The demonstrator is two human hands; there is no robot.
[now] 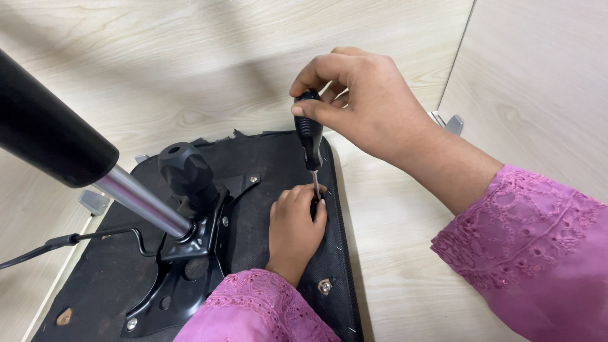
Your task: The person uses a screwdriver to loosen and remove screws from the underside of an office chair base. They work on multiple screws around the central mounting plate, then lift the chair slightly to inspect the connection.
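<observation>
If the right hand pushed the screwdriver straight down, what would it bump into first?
Probably the underside of the black seat base. The right hand holds the screwdriver upright, and its tip points down between the left hand's fingers, which hide the exact spot. It may already be touching a screw there.

black screwdriver handle [309, 130], pink embroidered sleeve [538, 247], black seat underside [266, 158], pale woodgrain floor [158, 76]

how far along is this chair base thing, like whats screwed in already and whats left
Looks done: the black metal plate sits on the seat underside, with screw heads showing at its corners. In hand: the right hand holds the screwdriver upright while the left hand steadies its tip near the seat's edge. Left: I can't tell whether that screw is tight.
</observation>
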